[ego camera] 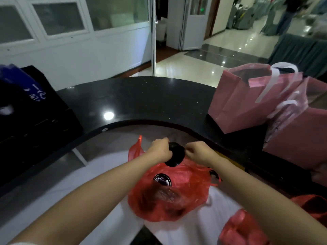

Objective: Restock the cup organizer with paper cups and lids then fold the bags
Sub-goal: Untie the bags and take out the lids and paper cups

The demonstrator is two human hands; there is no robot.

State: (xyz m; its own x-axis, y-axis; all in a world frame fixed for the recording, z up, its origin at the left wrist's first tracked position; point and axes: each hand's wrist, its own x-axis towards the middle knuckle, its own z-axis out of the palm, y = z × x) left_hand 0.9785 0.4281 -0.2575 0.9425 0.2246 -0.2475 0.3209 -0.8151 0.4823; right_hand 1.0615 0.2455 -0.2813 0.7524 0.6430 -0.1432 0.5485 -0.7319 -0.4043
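**Both hands working a stack of black lids above the red bag**

Left hand (160, 147) is curling its fingers around the left side of a stack of black lids (175, 154), gripping it from above. Right hand (198, 151) is meeting the stack at its right edge, fingers bent in a pinch; whether they are pinching a lid or a clear wrapper is too blurred to tell. The stack is sitting tilted, held just above the mouth of a red plastic bag (169, 193).

The red bag is lying crumpled and open on the lower white counter (99, 195), directly beneath both forearms. Inside it a round black-and-white lid-like disc (162, 179) is showing, with dark contents below that cannot be made out. A second red bag (242, 228) is bunching at the bottom right edge, apart from the first.

A curved black countertop (141, 99) is arcing across the middle of the view, past the hands. On its right end two pink paper bags (247, 103) with white handles are standing upright, touching each other. On the left end a black object (35, 117) with a blue piece on top is sitting; its detail is smeared.

Beyond the counter, a white partition wall (70, 50) and a glossy tiled floor (221, 55) are showing.
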